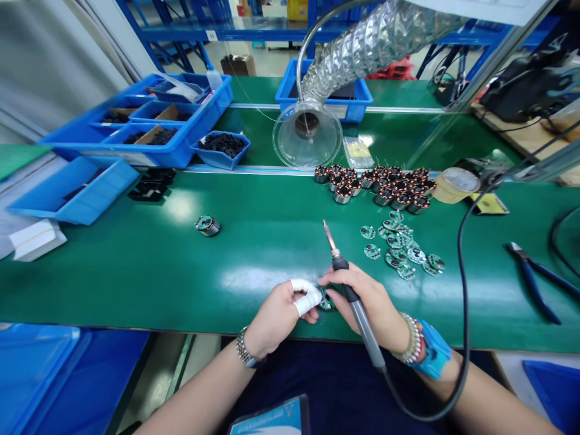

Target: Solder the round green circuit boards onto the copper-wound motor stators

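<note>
My left hand (290, 308), with white tape around two fingers, pinches a small round green circuit board (325, 299) near the table's front edge. Whether a coil part sits under that board is hidden. In my right hand (369, 296) a soldering iron (357, 311) rests between the fingers, its metal tip pointing up and away from the board. The right fingertips also reach the board's right and upper edge. Beyond lie several loose round boards (396, 241) and rows of copper-wound motor stators (394, 184). One stator with a board on top (207, 225) stands apart on the left.
A fume hood funnel (308, 134) hangs over the middle back. Blue parts bins (181, 145) stand at the left, with black pieces (151, 184) nearby. Cutting pliers (534, 281) lie at the right. The iron's cable (461, 266) loops past my right forearm.
</note>
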The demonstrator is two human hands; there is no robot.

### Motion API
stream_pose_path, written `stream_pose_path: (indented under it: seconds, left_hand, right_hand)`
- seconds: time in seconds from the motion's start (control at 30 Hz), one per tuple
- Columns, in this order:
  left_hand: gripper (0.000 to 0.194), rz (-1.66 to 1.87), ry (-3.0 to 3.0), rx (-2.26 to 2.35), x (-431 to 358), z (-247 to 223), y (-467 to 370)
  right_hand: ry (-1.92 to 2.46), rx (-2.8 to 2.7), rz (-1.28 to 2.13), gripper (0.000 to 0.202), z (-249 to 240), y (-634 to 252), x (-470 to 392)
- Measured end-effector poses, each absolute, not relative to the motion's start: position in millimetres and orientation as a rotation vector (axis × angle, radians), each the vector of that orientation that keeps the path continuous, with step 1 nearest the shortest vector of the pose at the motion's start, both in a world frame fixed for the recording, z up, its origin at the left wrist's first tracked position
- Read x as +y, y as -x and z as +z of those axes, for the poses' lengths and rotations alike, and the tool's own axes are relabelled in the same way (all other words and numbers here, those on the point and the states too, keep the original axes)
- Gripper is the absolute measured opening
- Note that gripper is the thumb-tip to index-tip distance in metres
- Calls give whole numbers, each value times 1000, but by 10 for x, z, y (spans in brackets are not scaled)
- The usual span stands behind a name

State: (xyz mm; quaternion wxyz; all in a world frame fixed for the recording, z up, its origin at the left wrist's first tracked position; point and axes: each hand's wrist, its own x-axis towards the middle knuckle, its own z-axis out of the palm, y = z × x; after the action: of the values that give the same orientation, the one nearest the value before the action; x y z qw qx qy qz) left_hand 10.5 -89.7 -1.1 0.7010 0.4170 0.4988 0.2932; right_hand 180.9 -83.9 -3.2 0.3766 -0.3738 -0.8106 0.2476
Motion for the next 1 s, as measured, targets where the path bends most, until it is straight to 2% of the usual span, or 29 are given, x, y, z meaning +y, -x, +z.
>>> stream_pose_path:
  seconds: [0.3, 0.6, 0.77, 0.93, 1.0]
  left_hand:
    - [20, 675, -897, 1101, -917, -10, -86]
    - [16, 711, -925, 1068, -953, -50, -89]
    - [10, 711, -879, 1082, -941, -43, -81]
    - [5, 682, -849, 1113, -900, -17, -87]
    - [4, 680, -843, 1119, -888, -13, -93]
  right_hand:
    - [830, -2247, 499, 22, -53, -1767, -789]
    - [847, -2219, 571, 27, -72, -1707, -844]
    - [992, -2071, 593, 29, 29, -1780, -897]
    - [1034, -1990, 619, 21, 191, -1961, -997]
    - [1017, -2011, 615, 28, 241, -2036, -1034]
